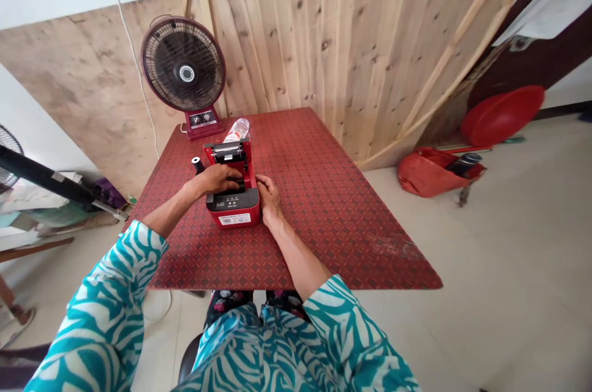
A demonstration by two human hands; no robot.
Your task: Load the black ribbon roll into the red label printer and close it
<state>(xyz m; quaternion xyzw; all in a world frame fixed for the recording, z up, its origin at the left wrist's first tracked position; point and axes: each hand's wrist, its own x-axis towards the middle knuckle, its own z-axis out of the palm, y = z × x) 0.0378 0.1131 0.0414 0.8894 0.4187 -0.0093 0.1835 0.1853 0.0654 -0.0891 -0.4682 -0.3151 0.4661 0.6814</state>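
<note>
A red and black label printer (234,210) stands on the table with its lid raised and its inside exposed. My left hand (216,179) reaches over its left side, fingers stretched into the dark compartment; the fingertips are partly hidden. Against the printer's right wall lies my right hand (270,200), its fingers bent along the edge and gripping that side. A small black roll with a white end (197,164) is just left of the printer. Behind the raised lid, a clear plastic bottle (237,130) with a red and white label lies tilted.
The table (324,207) has a red patterned cover. A dark red fan (184,65) stands at its back left corner, near a wooden wall panel (296,22). On the floor to the right are a red bag (428,173) and a red basin (504,113).
</note>
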